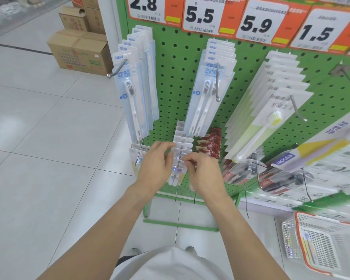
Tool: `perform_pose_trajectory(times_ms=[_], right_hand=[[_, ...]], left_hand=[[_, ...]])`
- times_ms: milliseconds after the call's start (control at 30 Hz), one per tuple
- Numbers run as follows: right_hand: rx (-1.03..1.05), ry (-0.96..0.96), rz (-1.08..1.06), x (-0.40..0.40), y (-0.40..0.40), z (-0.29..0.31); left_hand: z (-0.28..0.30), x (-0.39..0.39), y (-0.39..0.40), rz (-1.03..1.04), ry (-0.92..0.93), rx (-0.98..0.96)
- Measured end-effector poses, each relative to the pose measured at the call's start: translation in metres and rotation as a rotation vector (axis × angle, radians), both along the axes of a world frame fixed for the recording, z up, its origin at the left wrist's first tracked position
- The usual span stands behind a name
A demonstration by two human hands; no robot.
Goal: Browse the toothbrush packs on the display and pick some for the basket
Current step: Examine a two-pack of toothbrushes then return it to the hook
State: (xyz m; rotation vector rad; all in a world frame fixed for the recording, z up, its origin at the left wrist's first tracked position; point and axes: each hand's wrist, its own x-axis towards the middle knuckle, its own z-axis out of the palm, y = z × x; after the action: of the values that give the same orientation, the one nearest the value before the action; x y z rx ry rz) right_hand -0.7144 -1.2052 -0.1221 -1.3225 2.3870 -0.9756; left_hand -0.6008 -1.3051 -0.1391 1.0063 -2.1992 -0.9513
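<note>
Head camera view, looking down along two bare forearms that reach forward from a pale shirt toward a green pegboard display point(176, 81). Nearest, at the lower right, a white basket point(291, 239) with an orange rim sits on the tiled floor, with a toothbrush pack lying inside. Both hands meet at a low hook holding a row of small toothbrush packs point(179, 156). Left hand point(156, 168) is raised with wrist bent, fingers loosely curled and slightly apart, fingertips at the front pack's left edge; whether they grip it is unclear. Right hand point(205, 174) has thumb and forefinger drawn together, pinching the front pack's top right corner. Beside them hang red packs point(209, 144). Higher up hang blue-carded packs point(137, 87) marked NEW, and a yellow-bristled brush pack point(267, 122). Farthest, orange price tags point(202, 15) top the board, and cardboard boxes point(79, 51) stand on the floor at left.
</note>
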Motion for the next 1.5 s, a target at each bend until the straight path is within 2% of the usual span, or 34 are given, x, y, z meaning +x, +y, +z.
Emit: perform_pose_trajectory(times_ms=[133,233,400,733,1133,1333,1500], right_hand=[[-0.027,-0.004,0.005,-0.002,0.001,-0.004],[-0.04,-0.007,0.001,-0.004,0.001,-0.008],[-0.049,0.024,0.02,-0.006,0.001,-0.013],[-0.041,0.04,0.049,-0.009,0.003,-0.016],[-0.036,0.027,0.047,-0.012,0.001,-0.016],[-0.054,0.036,0.056,-0.013,0.001,-0.019],[-0.049,0.033,0.047,-0.013,0.0,-0.018]], left_hand=[[0.009,-0.01,-0.009,-0.011,-0.126,0.004],[0.016,-0.017,-0.013,0.02,-0.17,0.079],[0.018,-0.021,-0.02,0.07,-0.131,0.211],[0.021,-0.021,-0.018,0.086,-0.099,0.215],[0.024,-0.021,-0.013,0.102,-0.074,0.113],[0.022,-0.013,-0.009,0.123,-0.102,-0.047],[0.019,-0.006,-0.005,0.139,-0.081,-0.082]])
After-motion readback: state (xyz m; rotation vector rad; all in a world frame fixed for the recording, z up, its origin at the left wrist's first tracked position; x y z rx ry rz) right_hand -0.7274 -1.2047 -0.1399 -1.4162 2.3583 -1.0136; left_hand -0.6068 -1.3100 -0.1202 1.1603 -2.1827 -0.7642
